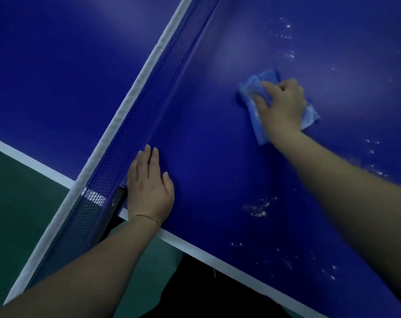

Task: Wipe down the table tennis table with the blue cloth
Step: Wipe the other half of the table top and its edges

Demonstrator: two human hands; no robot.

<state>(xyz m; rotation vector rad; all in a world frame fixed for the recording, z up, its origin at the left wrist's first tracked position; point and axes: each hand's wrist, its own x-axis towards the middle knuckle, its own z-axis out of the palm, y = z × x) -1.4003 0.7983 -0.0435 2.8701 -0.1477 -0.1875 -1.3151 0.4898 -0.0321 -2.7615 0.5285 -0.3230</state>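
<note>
The blue table tennis table (206, 138) fills most of the view. My right hand (281, 104) presses the light blue cloth (252, 88) flat on the table's right half, fingers spread over it and curled at the tips. My left hand (149, 184) lies flat on the table beside the net (149, 88), near the white side line. White specks and smears (257, 207) dot the surface to the right of and below the cloth.
The net with its white top band (117, 115) runs diagonally from lower left to upper middle. A dark net clamp (117, 203) sits at the table's edge. Green floor (15, 214) lies beyond the white edge line (218, 258).
</note>
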